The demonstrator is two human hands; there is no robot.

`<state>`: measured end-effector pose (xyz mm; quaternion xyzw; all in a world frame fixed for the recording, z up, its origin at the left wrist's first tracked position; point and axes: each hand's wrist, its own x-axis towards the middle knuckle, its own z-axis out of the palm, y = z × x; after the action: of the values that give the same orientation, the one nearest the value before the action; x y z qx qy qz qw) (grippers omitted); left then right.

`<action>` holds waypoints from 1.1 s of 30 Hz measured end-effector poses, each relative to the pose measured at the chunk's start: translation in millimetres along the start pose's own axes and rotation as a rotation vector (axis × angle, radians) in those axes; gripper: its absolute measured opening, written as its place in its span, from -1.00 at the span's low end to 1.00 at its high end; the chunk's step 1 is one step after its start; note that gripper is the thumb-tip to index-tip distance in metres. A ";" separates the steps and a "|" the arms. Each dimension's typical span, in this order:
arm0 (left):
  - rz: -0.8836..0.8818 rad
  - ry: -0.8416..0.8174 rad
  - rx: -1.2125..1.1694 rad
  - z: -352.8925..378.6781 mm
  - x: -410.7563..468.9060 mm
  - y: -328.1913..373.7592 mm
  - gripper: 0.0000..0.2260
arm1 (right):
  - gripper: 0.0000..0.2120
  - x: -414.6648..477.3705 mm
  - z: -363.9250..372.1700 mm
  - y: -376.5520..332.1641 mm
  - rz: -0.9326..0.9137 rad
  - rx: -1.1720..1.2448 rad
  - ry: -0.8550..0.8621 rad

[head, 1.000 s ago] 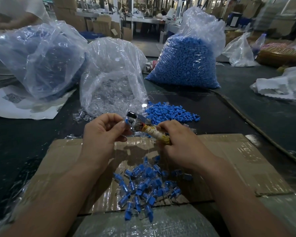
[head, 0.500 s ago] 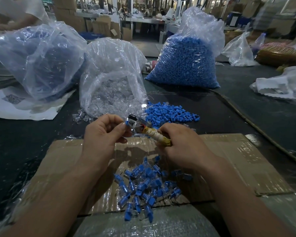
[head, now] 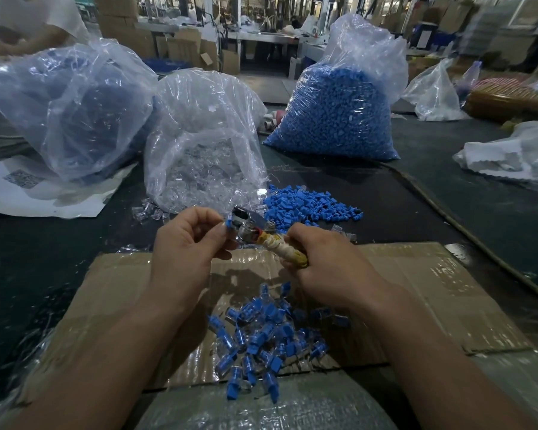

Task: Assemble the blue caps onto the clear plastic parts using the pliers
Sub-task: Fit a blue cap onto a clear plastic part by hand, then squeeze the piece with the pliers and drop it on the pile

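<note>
My right hand [head: 326, 265] grips the tape-wrapped handles of the pliers [head: 255, 232], whose metal jaws point left. My left hand [head: 187, 243] pinches a small blue cap [head: 229, 224] on a clear part right at the jaws. Below both hands, a heap of assembled blue-capped clear pieces [head: 264, 339] lies on the cardboard sheet [head: 416, 290]. Loose blue caps [head: 305, 206] are piled just beyond the pliers. An open bag of clear plastic parts [head: 199, 144] stands behind my left hand.
A big bag of blue caps [head: 339, 113] stands at the back right, and a crumpled clear bag [head: 66, 110] at the back left on white paper [head: 28, 193]. White plastic wrap [head: 510, 156] lies at the right. Another person's arm [head: 28, 26] is at the top left.
Both hands and the pliers stay almost in place; the pliers' jaws have tilted slightly against the piece that my left hand pinches.
</note>
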<state>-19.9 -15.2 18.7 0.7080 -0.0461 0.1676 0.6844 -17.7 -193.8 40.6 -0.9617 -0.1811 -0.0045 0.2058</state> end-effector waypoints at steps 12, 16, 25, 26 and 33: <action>-0.012 0.006 0.036 0.8 -2.4 2.4 -0.85 | -0.86 0.0 0.8 0.1 0.020 -0.040 0.018; -0.026 0.017 0.029 0.3 -1.7 3.1 -0.86 | -0.88 1.6 2.8 1.1 0.002 -0.037 0.043; -0.035 0.039 -0.004 -1.7 -2.0 8.2 -0.86 | -0.79 5.1 -1.9 17.5 0.014 -0.038 -0.003; -0.037 0.003 -0.023 -3.1 -2.5 10.0 -0.87 | -0.79 5.4 -1.8 19.0 0.024 -0.040 -0.017; -0.226 -0.436 -0.028 -3.3 -7.2 16.8 -0.92 | -0.76 6.5 -0.9 21.9 0.067 -0.090 -0.106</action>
<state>-32.2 -14.1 32.6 0.7186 -0.1156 -0.0675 0.6824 -3.8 -210.5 33.3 -0.9744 -0.1592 0.0453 0.1525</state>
